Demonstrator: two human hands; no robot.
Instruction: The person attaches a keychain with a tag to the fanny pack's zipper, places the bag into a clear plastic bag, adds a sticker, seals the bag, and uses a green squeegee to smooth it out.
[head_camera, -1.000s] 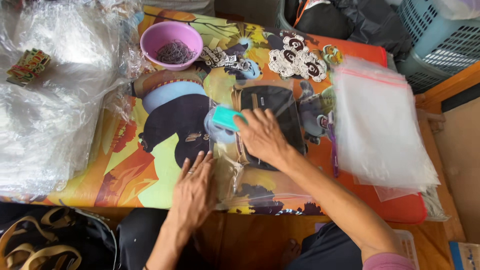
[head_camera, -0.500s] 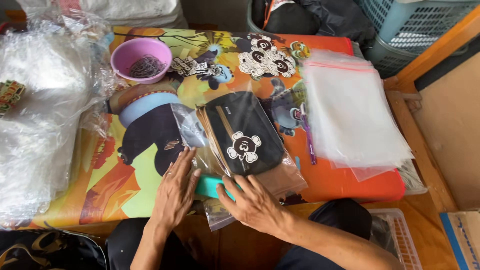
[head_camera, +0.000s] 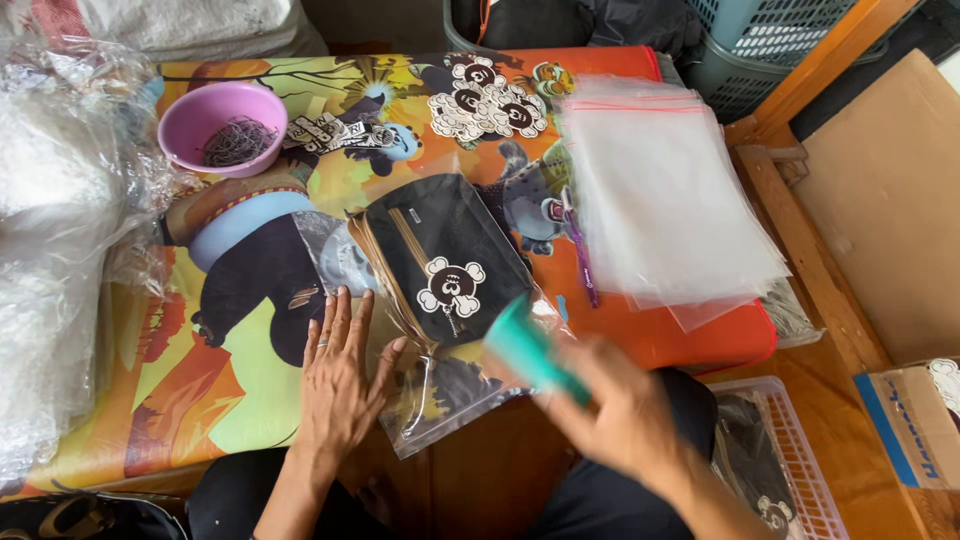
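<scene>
- Right hand (head_camera: 625, 420) is off the table edge now, blurred in mid-swing at the near right; half a second ago it was pressing low on the bag. It is clamped around a teal tool (head_camera: 528, 350), fingers curled tight on it.
- Left hand (head_camera: 338, 385) has stayed put: flat, fingers spread, palm down on the near left part of the clear plastic bag (head_camera: 440, 385), pinning it to the table.
- That bag lies at the near middle of the colourful cartoon tablecloth (head_camera: 230, 400), its near end hanging over the edge. Inside it sits the black pouch (head_camera: 445, 260) with a white skull-like patch, unchanged in place.
- Near right, below the table: a pink slatted basket (head_camera: 800, 450) holding more dark pouches.
- Right of the pouch, a purple pen (head_camera: 580, 255) lies beside a stack of empty clear zip bags (head_camera: 665, 190).
- Far left, a pink bowl (head_camera: 222, 125) holds a heap of small dark metal bits; too small to tell what.
- Beside it, loose black-and-white patches (head_camera: 490, 105) are scattered along the far edge.
- Left edge: a big bundle of crumpled plastic (head_camera: 60, 240).
</scene>
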